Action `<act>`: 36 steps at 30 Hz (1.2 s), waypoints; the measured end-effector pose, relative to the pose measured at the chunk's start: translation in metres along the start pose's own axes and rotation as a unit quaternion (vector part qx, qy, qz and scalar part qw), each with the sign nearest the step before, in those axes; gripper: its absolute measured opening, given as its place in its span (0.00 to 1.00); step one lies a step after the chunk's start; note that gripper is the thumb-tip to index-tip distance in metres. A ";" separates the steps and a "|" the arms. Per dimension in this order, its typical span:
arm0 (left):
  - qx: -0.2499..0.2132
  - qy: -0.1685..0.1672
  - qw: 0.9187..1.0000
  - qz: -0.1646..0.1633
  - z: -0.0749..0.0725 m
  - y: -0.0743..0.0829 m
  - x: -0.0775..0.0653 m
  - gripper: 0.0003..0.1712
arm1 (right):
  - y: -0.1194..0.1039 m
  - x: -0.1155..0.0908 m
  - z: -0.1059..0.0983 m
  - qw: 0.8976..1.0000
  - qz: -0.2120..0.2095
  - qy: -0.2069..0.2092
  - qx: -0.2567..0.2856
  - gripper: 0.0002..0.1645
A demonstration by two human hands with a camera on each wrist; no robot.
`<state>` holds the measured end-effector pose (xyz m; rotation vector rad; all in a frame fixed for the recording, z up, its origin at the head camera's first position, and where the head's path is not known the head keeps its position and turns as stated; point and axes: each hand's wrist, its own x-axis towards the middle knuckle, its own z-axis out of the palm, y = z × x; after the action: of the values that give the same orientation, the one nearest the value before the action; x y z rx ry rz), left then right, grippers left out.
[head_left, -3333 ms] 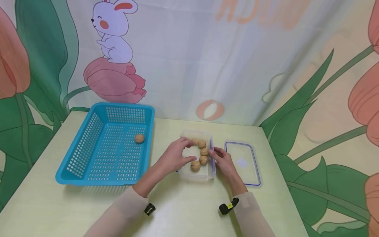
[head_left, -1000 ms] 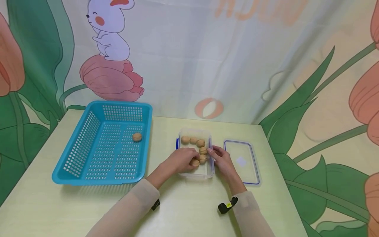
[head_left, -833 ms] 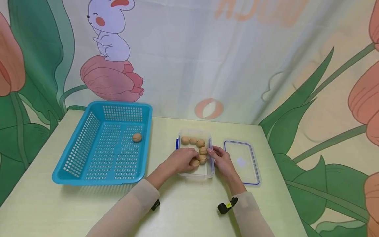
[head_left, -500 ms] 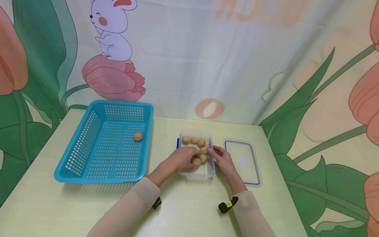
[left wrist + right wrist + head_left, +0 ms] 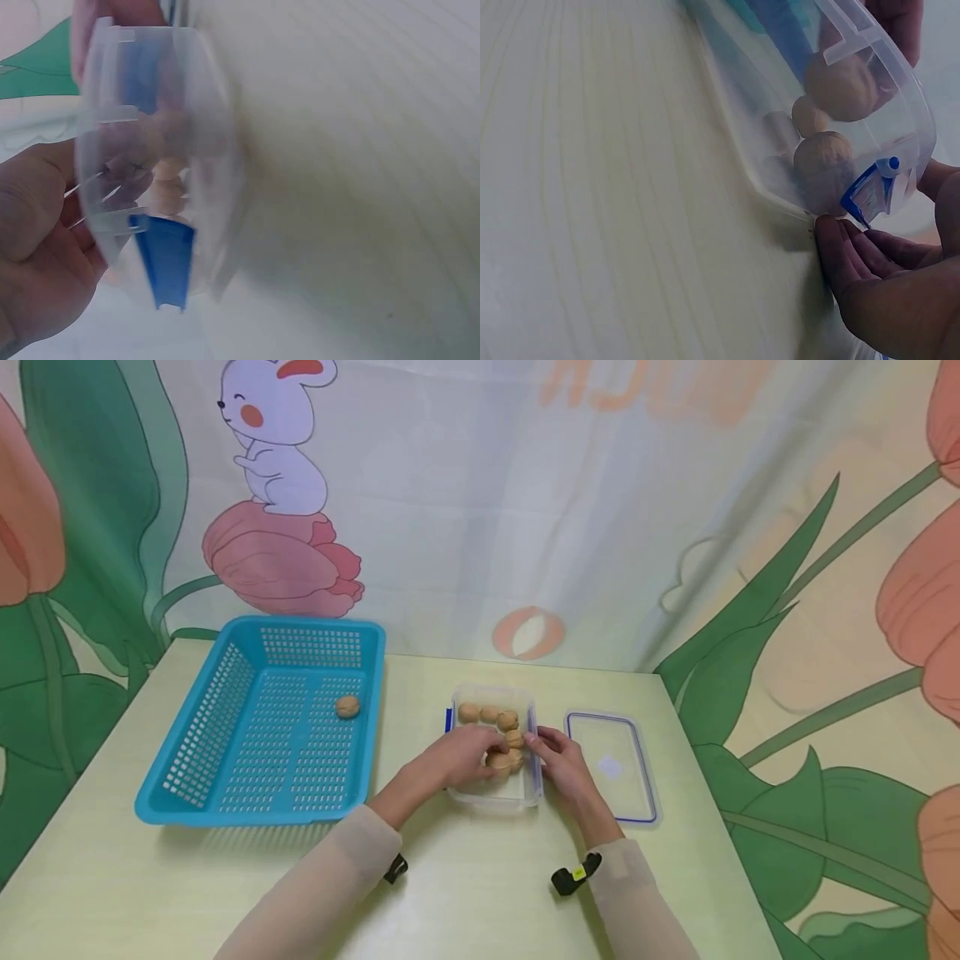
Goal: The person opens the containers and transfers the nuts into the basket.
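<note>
A clear plastic food container (image 5: 495,799) with blue clips stands on the table, holding several walnuts (image 5: 507,720) in a curved row along its back and right side. Inside it, my left hand (image 5: 467,756) pinches the nearest walnut (image 5: 498,766) between thumb and fingers. Through the clear wall in the right wrist view, that walnut (image 5: 840,86) shows higher than the others. My right hand (image 5: 566,768) holds the container's right wall, thumb at the rim and fingers outside. In the left wrist view, the container (image 5: 214,150) partly hides the left fingers behind its wall.
A blue perforated basket (image 5: 258,817) stands to the left with a single walnut (image 5: 347,707) in it. The container's lid (image 5: 610,768), edged with a blue seal, lies flat on the right, beside my right forearm. A printed curtain (image 5: 450,510) hangs behind the table.
My left hand was spread over the container 3.3 s ago; it has come down and closed on the nearest walnut, which has shifted slightly toward the back. The right hand stays on the wall.
</note>
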<state>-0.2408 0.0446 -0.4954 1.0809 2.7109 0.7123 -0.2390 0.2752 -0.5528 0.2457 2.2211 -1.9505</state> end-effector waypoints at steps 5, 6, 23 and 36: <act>-0.031 0.022 0.999 0.007 -0.015 0.005 -0.011 0.21 | 0.002 0.001 0.003 1.000 0.001 0.002 -0.006 0.34; -0.040 0.028 0.999 0.008 -0.020 0.007 -0.014 0.21 | 0.001 0.000 0.003 1.000 0.001 0.003 -0.007 0.34; -0.098 0.133 0.986 0.010 -0.072 0.017 -0.061 0.24 | -0.002 -0.002 0.003 1.000 0.006 0.009 -0.009 0.34; -0.139 0.216 0.965 -0.053 -0.098 -0.011 -0.103 0.24 | -0.001 -0.001 0.002 1.000 0.001 0.007 -0.005 0.34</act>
<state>-0.2012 -0.0691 -0.4198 0.7799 2.8526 1.4027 -0.2383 0.2730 -0.5518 0.2623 2.2374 -1.9429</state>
